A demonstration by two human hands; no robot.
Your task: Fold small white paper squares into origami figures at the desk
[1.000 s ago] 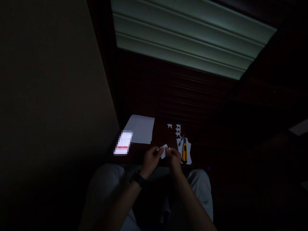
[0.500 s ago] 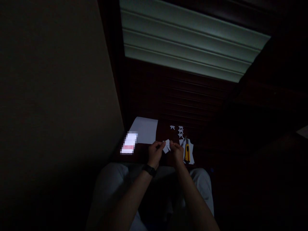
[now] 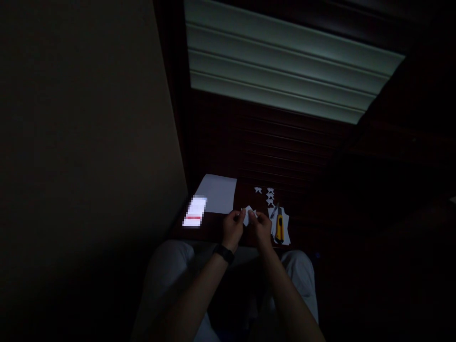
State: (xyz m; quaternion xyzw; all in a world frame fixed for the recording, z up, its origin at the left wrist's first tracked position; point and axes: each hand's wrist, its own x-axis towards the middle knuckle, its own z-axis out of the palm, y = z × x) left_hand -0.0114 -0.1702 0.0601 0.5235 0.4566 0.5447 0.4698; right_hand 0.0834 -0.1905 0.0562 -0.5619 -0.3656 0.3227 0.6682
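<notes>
A small folded piece of white paper (image 3: 248,213) is pinched between both hands, just above the table's near side. My left hand (image 3: 233,228) grips its left edge with thumb and fingers; a dark watch sits on that wrist. On the other edge, my right hand (image 3: 261,228) holds the paper with its thumb on top. Close to the right hand, a yellow utility knife (image 3: 280,228) and a slim pen-like tool (image 3: 274,210) rest on a stack of white paper pieces (image 3: 286,228). Several small folded paper figures (image 3: 270,195) lie beyond the hands.
A larger white sheet (image 3: 219,192) lies at the table's left, with a lit, blurred-out screen (image 3: 194,211) overlapping its near corner. A wall (image 3: 107,118) rises at left. Slatted dark panelling stands behind the dark table. My knees are below its near edge.
The fingers have drawn closer together on the paper, and its outline has altered, with a point now upward. The whole view has shifted slightly.
</notes>
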